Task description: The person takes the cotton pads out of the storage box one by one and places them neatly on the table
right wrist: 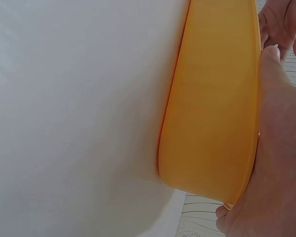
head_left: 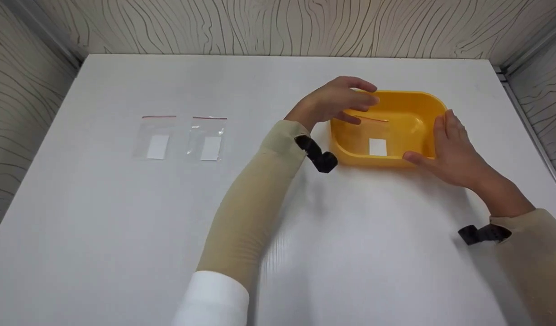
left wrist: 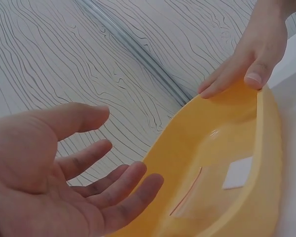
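Note:
My left hand (head_left: 336, 100) hovers over the left end of a yellow plastic tub (head_left: 350, 160), fingers spread and loosely bent, holding nothing. Its palm and separated fingers show in the left wrist view. At the tub's right end, my right hand (head_left: 458, 156) rests on the rim, the thumb along the front edge and the straight fingers (left wrist: 227, 74) over the end wall. Inside the tub lies a clear zip bag (head_left: 370, 131) with a red seal line and a white label (head_left: 377, 147). The tub's outer wall (right wrist: 212, 108) fills much of the right wrist view.
Two more clear zip bags, the left one (head_left: 158, 138) and the right one (head_left: 207, 138), lie flat side by side on the left of the white table (head_left: 124, 226). A wood-grain patterned panel (head_left: 278, 27) stands behind the table's far edge.

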`<act>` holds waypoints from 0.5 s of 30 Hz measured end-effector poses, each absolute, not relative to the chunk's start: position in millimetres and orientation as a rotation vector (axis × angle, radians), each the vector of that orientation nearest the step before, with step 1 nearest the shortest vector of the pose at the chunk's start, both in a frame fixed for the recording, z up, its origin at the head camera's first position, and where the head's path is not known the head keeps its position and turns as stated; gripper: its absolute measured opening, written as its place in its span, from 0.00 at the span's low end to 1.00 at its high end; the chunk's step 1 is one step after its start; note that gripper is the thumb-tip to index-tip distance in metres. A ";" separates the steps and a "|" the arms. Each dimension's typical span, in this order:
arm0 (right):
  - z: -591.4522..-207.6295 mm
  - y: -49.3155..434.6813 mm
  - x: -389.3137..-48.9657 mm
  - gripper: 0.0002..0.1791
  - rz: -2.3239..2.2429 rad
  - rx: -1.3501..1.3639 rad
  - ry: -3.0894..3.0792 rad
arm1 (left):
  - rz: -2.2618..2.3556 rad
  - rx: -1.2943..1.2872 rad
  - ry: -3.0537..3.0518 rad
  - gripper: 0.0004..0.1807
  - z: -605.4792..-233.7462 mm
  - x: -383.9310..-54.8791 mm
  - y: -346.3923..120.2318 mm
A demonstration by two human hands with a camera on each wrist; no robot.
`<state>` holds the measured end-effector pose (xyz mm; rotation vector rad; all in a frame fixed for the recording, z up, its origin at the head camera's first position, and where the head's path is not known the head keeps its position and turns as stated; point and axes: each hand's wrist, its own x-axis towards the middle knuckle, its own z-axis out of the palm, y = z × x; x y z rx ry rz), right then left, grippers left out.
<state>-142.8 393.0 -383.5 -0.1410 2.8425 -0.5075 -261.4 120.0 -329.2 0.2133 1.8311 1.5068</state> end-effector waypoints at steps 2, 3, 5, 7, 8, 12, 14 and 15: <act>-383.4 392.9 -142.9 0.66 -0.508 -0.141 2.840 | 1.501 0.196 1.820 0.24 -331.0 -260.8 123.5; -383.3 392.9 -142.9 0.66 -0.511 -0.140 2.838 | 1.496 0.192 1.819 0.24 -332.0 -260.5 125.2; -383.0 392.6 -142.6 0.66 -0.514 -0.139 2.836 | 1.487 0.183 1.822 0.24 -334.1 -259.9 128.5; -382.2 391.9 -142.1 0.66 -0.520 -0.137 2.835 | 1.470 0.174 1.846 0.23 -335.7 -258.9 132.1; -381.8 391.6 -141.8 0.66 -0.524 -0.133 2.834 | 1.458 0.164 1.863 0.23 -336.3 -258.2 133.9; -380.8 390.3 -141.3 0.67 -0.533 -0.120 2.830 | 1.408 0.091 1.936 0.21 -337.6 -255.9 141.0; -380.9 389.9 -141.2 0.67 -0.532 -0.117 2.830 | 1.377 0.043 1.963 0.20 -338.2 -255.2 143.8; -380.9 389.8 -141.3 0.67 -0.531 -0.121 2.832 | 1.361 0.031 1.979 0.20 -338.5 -255.0 144.9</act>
